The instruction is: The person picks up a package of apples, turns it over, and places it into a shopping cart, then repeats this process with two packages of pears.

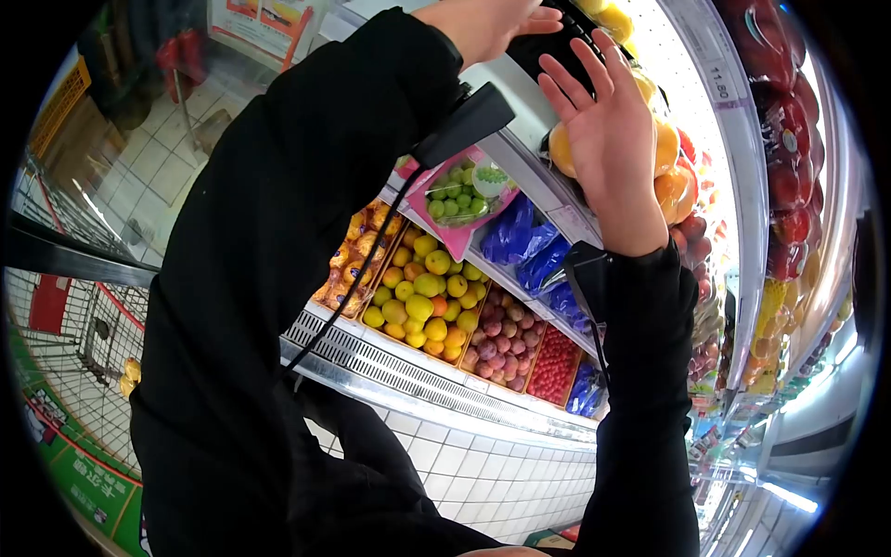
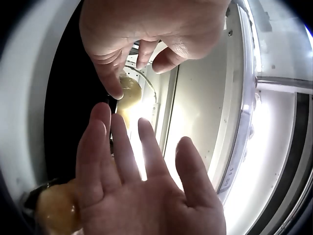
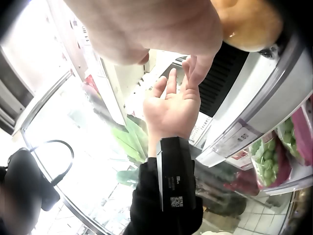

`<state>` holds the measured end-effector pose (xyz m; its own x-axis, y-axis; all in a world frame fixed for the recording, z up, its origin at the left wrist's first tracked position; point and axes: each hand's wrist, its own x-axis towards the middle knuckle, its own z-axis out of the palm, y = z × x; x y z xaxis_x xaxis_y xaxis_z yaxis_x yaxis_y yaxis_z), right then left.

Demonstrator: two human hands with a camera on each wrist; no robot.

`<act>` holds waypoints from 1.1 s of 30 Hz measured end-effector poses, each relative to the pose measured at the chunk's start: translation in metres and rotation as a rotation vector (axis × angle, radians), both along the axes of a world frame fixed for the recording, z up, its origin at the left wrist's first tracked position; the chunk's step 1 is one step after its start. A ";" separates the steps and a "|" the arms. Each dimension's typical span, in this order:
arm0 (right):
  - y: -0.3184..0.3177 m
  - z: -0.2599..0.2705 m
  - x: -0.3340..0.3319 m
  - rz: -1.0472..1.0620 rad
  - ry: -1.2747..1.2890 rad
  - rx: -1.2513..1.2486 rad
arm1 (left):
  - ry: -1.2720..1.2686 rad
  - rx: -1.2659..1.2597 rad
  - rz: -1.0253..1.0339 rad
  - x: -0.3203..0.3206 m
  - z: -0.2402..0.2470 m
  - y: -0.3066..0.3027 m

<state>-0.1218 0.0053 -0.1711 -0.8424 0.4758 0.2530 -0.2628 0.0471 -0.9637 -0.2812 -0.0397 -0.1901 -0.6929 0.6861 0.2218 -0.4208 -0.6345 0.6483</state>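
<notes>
Both bare hands are raised over the upper fruit shelf, palms partly facing each other with a gap between them. My left hand [image 1: 487,30] reaches in from the top of the head view, fingers loosely bent and holding nothing. My right hand [image 1: 613,139] has its fingers spread and its palm showing, also holding nothing. Behind the right hand are round orange-yellow fruits [image 1: 675,190]. A black ridged shelf mat [image 3: 222,73] lies behind the hands in the right wrist view. A pale yellow fruit [image 2: 129,93] appears past the left fingertips in the left wrist view.
Below are grape packs [image 1: 459,193], blue bags [image 1: 520,241], yellow-green fruits [image 1: 429,288], plums [image 1: 506,339] and small red fruits [image 1: 554,364]. Wrapped red fruits [image 1: 789,176] fill a shelf at right. A wire shopping cart [image 1: 83,371] stands at left.
</notes>
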 end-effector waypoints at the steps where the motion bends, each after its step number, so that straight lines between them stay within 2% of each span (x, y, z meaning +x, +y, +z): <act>1: 0.003 0.000 -0.005 0.005 0.015 -0.046 | -0.033 0.096 -0.111 -0.005 -0.001 0.001; 5: 0.008 0.002 -0.029 -0.073 0.030 -0.116 | 0.026 0.149 -0.184 -0.012 0.009 -0.002; 8: 0.018 0.010 -0.045 -0.089 0.090 -0.091 | 0.025 0.049 -0.193 -0.018 0.017 -0.002; 9: 0.023 0.010 -0.049 -0.100 0.108 -0.119 | 0.029 0.050 -0.263 -0.021 0.018 -0.004; 11: 0.029 0.008 -0.052 -0.089 0.103 -0.183 | 0.071 0.051 -0.185 -0.010 0.011 -0.016; 13: 0.034 0.008 -0.060 -0.051 0.073 -0.195 | 0.110 0.056 -0.136 -0.014 0.009 -0.022; 16: 0.037 0.008 -0.066 0.030 0.086 -0.191 | 0.017 0.042 -0.176 -0.028 0.013 -0.009; 29: 0.048 0.006 -0.071 0.126 0.186 -0.335 | -0.036 0.119 -0.016 0.003 0.007 -0.052; 32: 0.058 0.002 -0.070 0.367 0.230 -0.399 | -0.035 0.160 0.018 0.007 0.006 -0.057; 33: 0.056 0.001 -0.068 0.355 0.250 -0.418 | -0.043 0.166 0.024 0.007 0.006 -0.056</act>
<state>-0.1899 0.0614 -0.1700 -0.9069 0.2785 0.3162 -0.4144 -0.4541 -0.7887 -0.2741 -0.0962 -0.1846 -0.7198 0.6258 0.3004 -0.4293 -0.7413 0.5159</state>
